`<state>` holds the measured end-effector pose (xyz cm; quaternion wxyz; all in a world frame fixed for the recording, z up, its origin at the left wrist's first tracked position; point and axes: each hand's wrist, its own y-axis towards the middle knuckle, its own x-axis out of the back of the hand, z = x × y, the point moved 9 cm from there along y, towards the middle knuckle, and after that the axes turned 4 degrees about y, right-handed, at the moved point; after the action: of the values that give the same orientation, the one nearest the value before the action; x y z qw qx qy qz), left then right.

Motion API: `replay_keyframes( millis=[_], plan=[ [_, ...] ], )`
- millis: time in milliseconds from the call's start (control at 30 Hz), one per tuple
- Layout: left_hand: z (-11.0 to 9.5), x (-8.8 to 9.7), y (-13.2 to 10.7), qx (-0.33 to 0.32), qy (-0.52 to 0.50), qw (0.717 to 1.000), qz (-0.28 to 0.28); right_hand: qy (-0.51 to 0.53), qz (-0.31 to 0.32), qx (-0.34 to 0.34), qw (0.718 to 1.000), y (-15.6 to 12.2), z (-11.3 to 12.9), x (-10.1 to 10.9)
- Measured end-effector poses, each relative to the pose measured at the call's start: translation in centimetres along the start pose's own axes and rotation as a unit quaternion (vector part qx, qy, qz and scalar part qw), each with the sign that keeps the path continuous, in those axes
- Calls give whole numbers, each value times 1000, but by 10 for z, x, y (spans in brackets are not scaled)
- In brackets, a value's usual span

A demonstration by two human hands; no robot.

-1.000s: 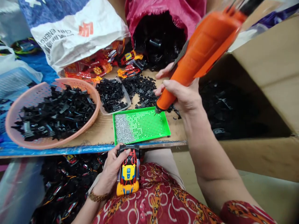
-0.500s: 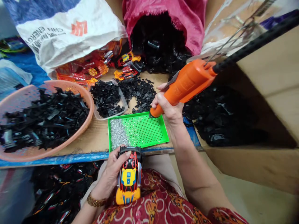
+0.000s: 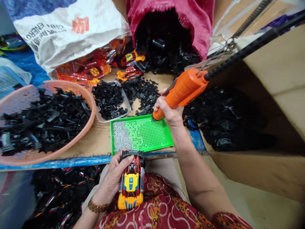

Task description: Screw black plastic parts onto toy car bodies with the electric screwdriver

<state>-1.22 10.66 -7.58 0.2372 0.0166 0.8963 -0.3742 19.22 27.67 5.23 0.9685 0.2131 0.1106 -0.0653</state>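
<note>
My left hand (image 3: 116,171) is closed around a toy car (image 3: 131,183) with a yellow, red and blue body and a black part at its far end; it is held over my lap. In my right hand (image 3: 169,111) I grip an orange electric screwdriver (image 3: 183,87), its nose tilted down to the left. That nose is over the far side of a green perforated tray (image 3: 152,144); whether the bit touches the tray I cannot tell. Small silver screws (image 3: 121,136) are heaped in the tray's left part, with more scattered across its holes.
A pink basket (image 3: 89,119) of black parts stands left, beside a clear container (image 3: 127,105) of small black pieces. Orange-red car shells (image 3: 88,68) spill from a white sack (image 3: 71,31). A magenta sack (image 3: 202,25) and cardboard (image 3: 252,168) flank the right; a cable (image 3: 250,46) runs from the screwdriver.
The screwdriver's rear end has swung left and slightly lower, along with my right hand, while its nose stays over the tray. The toy car in my left hand has barely moved.
</note>
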Motion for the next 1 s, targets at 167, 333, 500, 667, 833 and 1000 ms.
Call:
replay_keyframes(
  millis=[167, 333, 500, 667, 833, 1000],
  plan=[
    [0, 2, 1, -1, 10, 1000, -3, 1, -9, -16, 1000, 0, -2, 0],
    [0, 4, 1, -7, 9, 1000, -4, 13, -13, -12, 1000, 0, 0, 0],
    [-1, 3, 0, -7, 16, 1000, -1, -15, -19, -21, 999, -2, -5, 0],
    [-4, -1, -5, 5, 23, 1000, -9, -36, -30, -2, 999, -5, -10, 0],
    [-4, -1, -7, -4, 26, 1000, -15, -48, -37, -19, 998, -3, -14, 2],
    [-4, 0, -7, -16, 1, 1000, -13, -32, -53, -18, 998, -3, -6, 5]
  ],
)
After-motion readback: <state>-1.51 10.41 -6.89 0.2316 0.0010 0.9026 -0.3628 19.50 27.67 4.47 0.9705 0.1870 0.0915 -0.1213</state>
